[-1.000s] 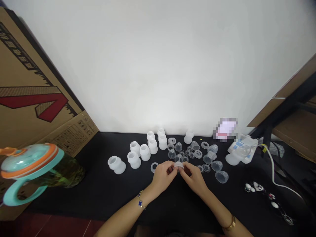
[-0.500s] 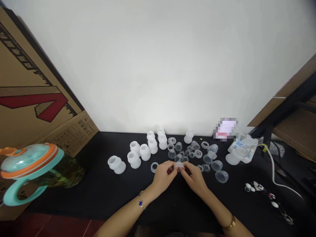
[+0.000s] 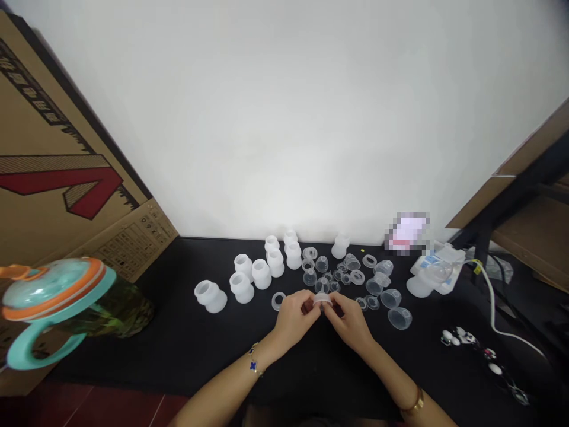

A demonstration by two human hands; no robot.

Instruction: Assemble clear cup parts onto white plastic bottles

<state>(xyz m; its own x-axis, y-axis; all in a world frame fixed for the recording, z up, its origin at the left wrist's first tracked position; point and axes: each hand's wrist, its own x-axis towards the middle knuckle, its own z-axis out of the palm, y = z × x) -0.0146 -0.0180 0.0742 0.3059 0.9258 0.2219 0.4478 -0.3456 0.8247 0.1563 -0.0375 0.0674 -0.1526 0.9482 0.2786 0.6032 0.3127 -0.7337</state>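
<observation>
My left hand [image 3: 297,312] and my right hand [image 3: 349,317] meet low over the black table, both with fingers pinched on a small translucent plastic piece [image 3: 322,297] between them. Its exact kind is partly covered by my fingertips. Just beyond lie several clear nipple-like pieces [image 3: 309,276] and clear rings [image 3: 357,277]. A single ring [image 3: 278,300] rests left of my left hand. Clear dome caps [image 3: 399,318] are spread to the right of my right hand. Several white, waisted bottles [image 3: 241,287] stand open-topped at the left, and another white bottle [image 3: 340,245] is near the wall.
A teal and orange lidded jug [image 3: 75,308] stands at the left before a large cardboard box [image 3: 53,148]. At the right are a translucent bottle with a dome [image 3: 422,281], a white cable [image 3: 492,302], a beaded strap [image 3: 471,341] and a blurred-out phone [image 3: 406,231].
Hardly anything differs. Both hands stay in the same spot, still pinching the translucent piece.
</observation>
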